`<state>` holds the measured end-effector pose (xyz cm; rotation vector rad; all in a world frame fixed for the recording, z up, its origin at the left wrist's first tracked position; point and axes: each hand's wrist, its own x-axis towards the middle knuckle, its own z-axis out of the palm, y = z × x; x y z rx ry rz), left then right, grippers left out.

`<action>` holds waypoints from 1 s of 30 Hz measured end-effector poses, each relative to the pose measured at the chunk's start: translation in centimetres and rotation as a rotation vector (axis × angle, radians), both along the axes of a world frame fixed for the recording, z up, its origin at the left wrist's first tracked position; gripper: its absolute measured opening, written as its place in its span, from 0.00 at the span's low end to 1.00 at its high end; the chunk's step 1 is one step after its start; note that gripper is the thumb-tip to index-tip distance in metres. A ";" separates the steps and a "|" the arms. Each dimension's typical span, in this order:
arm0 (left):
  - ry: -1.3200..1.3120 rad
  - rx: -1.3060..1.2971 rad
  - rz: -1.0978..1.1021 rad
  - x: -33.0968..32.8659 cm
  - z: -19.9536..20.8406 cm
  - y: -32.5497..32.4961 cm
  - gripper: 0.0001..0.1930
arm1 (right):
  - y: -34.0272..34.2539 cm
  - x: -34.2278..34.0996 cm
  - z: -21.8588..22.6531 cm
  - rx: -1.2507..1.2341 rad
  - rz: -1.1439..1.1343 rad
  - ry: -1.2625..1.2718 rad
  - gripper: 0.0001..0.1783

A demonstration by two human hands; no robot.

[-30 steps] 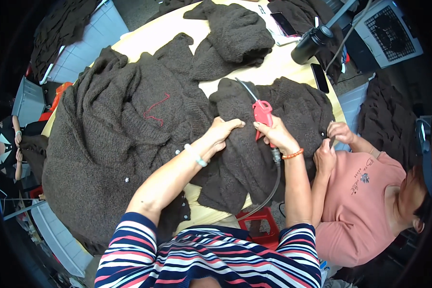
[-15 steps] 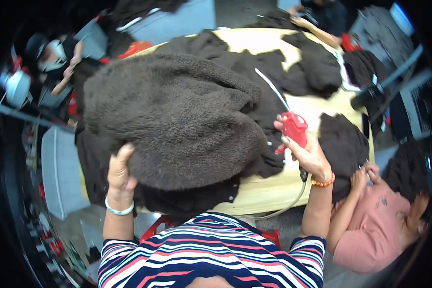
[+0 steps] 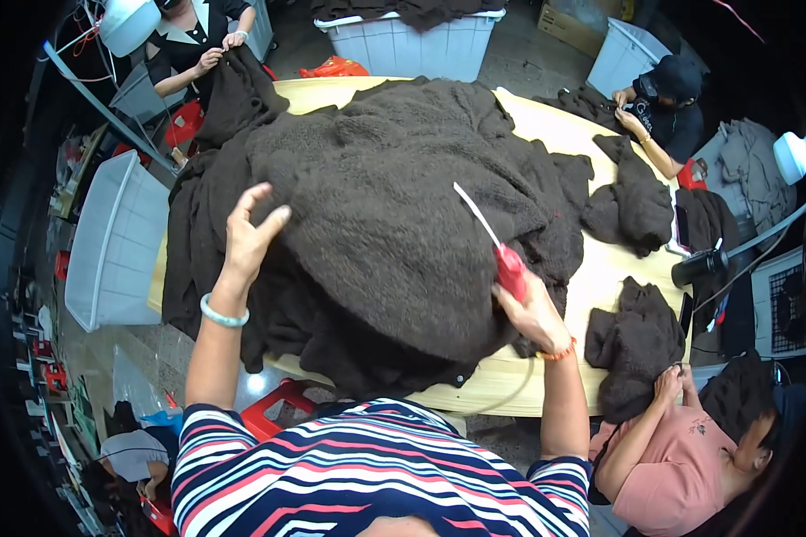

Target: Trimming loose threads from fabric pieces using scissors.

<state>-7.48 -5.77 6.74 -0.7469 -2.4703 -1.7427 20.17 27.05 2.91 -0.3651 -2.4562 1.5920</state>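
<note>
A large dark brown fleecy garment (image 3: 394,242) is spread over the heap in front of me, its near edge arching above darker cloth. My left hand (image 3: 251,234) is by its left side, thumb and fingers apart and nothing held in them; whether the fingertips touch the cloth I cannot tell. In my right hand (image 3: 535,313) is a red air blow gun (image 3: 510,272), gripped by its body at the garment's right side. Its long thin nozzle slants up and left over the fabric. A pale hose (image 3: 510,391) trails below that hand.
More brown garments lie on the pale wooden table (image 3: 578,309), one bundle (image 3: 631,215) at the right. People work around the edge; a co-worker in pink (image 3: 667,456) sits close on my right. White bins (image 3: 116,246) stand around, and a red stool (image 3: 282,407) is below the near edge.
The garment has dropped from a bunched, raised shape to a wider spread. My left hand has moved farther forward with its fingers spread. My right hand keeps the blow gun, now turned more edge-on.
</note>
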 end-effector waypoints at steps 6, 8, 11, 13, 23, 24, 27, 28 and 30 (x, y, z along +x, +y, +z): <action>-0.069 -0.621 -0.388 4.0 3.7 -4.3 0.14 | 0.8 10.8 -0.2 -0.117 0.003 -0.454 0.19; 0.049 -0.667 -0.273 4.8 2.7 -5.5 0.15 | 0.0 12.6 0.1 -0.192 -0.030 -0.483 0.19; 0.159 -0.511 -0.046 6.5 3.8 -3.1 0.21 | 0.1 13.3 0.6 -0.143 -0.130 -0.383 0.20; 0.167 -0.432 -0.097 7.7 4.6 -0.1 0.26 | 0.7 12.8 0.7 -0.125 -0.157 -0.318 0.21; 0.157 -0.766 -0.544 13.3 -0.2 0.8 0.30 | 1.1 13.7 -1.8 -0.228 -0.218 -0.294 0.24; 0.125 -0.757 -0.556 13.2 -0.5 0.8 0.31 | 1.0 14.1 -2.0 -0.164 -0.257 -0.284 0.25; 0.060 -0.733 -0.603 13.7 0.5 1.6 0.34 | 0.7 14.8 -2.0 -0.215 -0.313 -0.237 0.25; 0.029 -0.716 -0.628 14.0 0.8 1.8 0.35 | 0.6 15.1 -2.1 -0.204 -0.281 -0.270 0.24; -0.146 -0.749 -0.710 14.6 0.1 2.0 0.32 | 0.4 16.2 -2.2 -0.193 -0.262 -0.300 0.23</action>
